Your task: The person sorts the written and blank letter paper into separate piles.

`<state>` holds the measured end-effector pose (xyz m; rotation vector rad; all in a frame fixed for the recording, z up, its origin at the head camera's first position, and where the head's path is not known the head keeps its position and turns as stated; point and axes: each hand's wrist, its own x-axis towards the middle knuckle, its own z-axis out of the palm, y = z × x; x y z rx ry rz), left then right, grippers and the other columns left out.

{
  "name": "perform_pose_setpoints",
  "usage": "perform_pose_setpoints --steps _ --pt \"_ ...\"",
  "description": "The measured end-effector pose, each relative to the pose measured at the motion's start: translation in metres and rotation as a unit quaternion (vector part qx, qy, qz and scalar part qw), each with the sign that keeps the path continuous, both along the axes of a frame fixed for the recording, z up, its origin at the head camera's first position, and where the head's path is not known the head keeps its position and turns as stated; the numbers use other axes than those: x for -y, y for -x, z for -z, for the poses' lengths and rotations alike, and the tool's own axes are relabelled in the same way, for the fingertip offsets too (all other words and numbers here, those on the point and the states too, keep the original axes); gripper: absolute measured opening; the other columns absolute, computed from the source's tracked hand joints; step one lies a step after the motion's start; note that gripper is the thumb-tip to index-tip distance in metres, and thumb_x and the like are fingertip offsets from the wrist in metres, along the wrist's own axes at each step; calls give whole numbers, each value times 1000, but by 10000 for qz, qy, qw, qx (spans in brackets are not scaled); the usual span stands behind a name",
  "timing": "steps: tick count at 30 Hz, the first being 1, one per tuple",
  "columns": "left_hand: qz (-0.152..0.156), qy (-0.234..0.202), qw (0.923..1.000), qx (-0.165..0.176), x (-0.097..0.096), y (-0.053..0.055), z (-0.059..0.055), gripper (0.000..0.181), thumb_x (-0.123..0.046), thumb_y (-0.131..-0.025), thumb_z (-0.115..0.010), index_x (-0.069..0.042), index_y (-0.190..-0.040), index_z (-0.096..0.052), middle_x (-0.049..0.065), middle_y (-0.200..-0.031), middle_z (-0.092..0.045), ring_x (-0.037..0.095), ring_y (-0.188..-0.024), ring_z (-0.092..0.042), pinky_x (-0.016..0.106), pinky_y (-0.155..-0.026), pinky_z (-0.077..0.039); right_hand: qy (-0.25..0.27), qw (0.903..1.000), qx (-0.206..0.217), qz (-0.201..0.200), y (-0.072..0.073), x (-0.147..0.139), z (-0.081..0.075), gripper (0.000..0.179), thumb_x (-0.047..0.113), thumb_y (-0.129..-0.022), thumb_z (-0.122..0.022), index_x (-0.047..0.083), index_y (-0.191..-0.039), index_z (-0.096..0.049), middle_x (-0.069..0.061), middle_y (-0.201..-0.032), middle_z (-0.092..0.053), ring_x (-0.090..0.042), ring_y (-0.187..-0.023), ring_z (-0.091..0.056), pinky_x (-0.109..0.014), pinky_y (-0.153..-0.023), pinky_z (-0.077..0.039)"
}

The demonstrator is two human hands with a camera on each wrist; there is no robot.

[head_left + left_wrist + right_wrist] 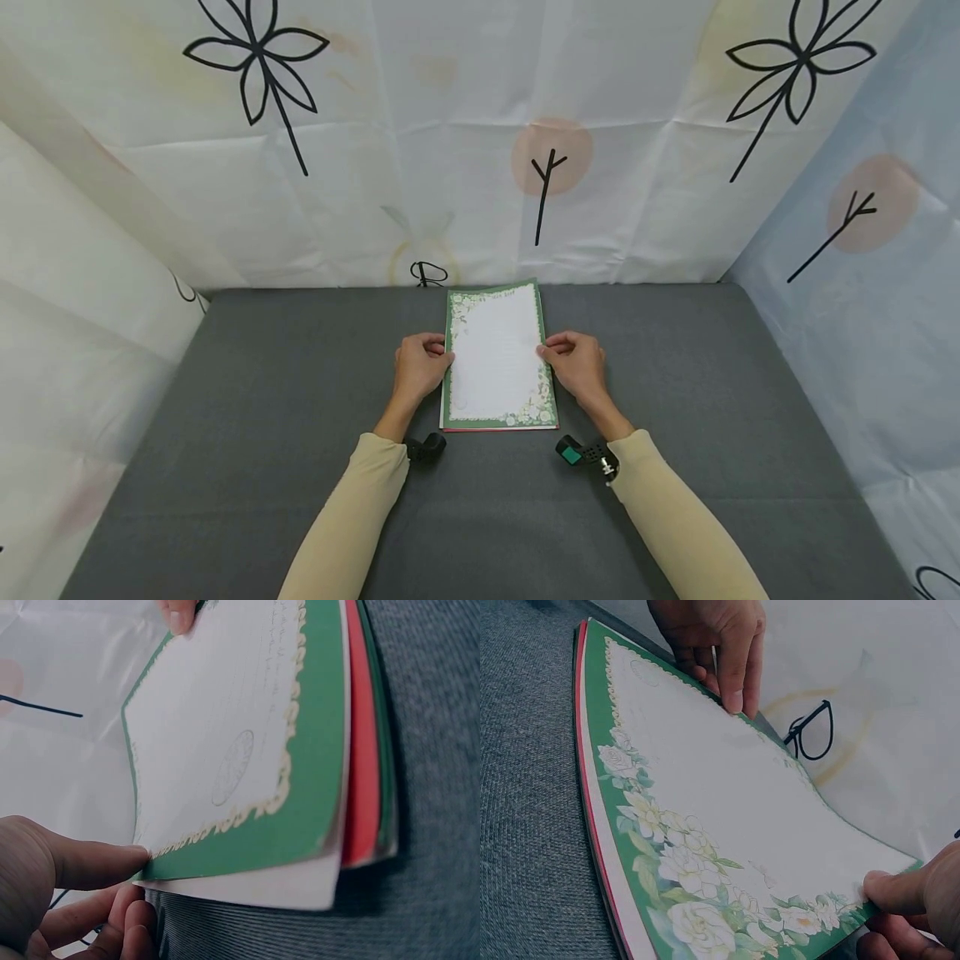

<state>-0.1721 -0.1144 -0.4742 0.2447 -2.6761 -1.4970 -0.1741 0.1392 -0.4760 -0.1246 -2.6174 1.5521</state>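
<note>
A sheet of stationery paper (pixel 497 358) with a green border and white flowers lies on top of a small stack in the middle of the table. Under it, a red sheet (pixel 363 735) and a dark green edge show in the left wrist view. My left hand (pixel 420 367) pinches the top sheet's left edge, thumb above and fingers beneath. On the opposite edge, my right hand (pixel 576 365) pinches in the same way. The paper bows a little in the right wrist view. How many sheets each hand holds, I cannot tell.
The stack rests on a grey cloth-covered table (pixel 285 467). A white curtain (pixel 450 100) with printed flowers and trees hangs behind the table's far edge. More cloth hangs at the left, and a bluish panel (pixel 885 333) stands at the right.
</note>
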Motion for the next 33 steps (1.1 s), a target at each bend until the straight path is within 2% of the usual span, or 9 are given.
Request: perform_pose_setpoints --steps 4,9,13,22,28,33 --pt "0 -26 10000 5 0 0 0 26 -9 -90 -74 2 -114 -74 11 -91 -69 28 -84 -67 42 -72 -51 180 9997 134 -10 1 -1 -1 18 17 -92 -78 0 -98 -75 -13 -87 -71 -28 -79 -65 -33 -66 -48" --pt "-47 -67 9999 61 1 1 1 25 -12 -91 -73 0 -114 -74 11 -91 -69 28 -85 -67 41 -72 -51 481 9985 240 -77 2 -4 -1 18 16 -93 -76 -2 -99 -75 -10 -85 -72 -21 -76 -66 -26 -62 -47" --pt "-62 -68 9999 45 2 2 2 26 -12 -91 -73 0 -114 -74 11 -92 -69 28 -86 -68 42 -73 -52 642 9975 272 -131 3 -6 -1 18 14 -93 -75 -3 -99 -74 -9 -83 -71 -17 -74 -65 -24 -62 -47" --pt "-19 -128 9999 21 2 3 4 25 -13 -92 -73 1 -113 -74 12 -92 -69 29 -86 -68 43 -74 -52 842 9958 214 -271 2 -7 -3 17 11 -94 -74 -5 -100 -73 -17 -86 -72 -21 -76 -66 -23 -63 -48" --pt "-68 -54 10000 42 2 4 4 26 -14 -92 -74 1 -113 -74 12 -92 -69 28 -85 -68 42 -72 -52 964 9947 260 -255 2 -9 -1 17 11 -94 -74 -5 -101 -73 -15 -86 -72 -14 -74 -65 -24 -66 -50" --pt "-74 -67 9999 16 2 4 4 24 -13 -92 -73 1 -112 -75 11 -90 -69 28 -83 -67 40 -71 -51 1091 9932 301 -262 2 -9 0 17 11 -95 -74 -5 -102 -73 -14 -88 -72 -15 -76 -65 -26 -69 -50"
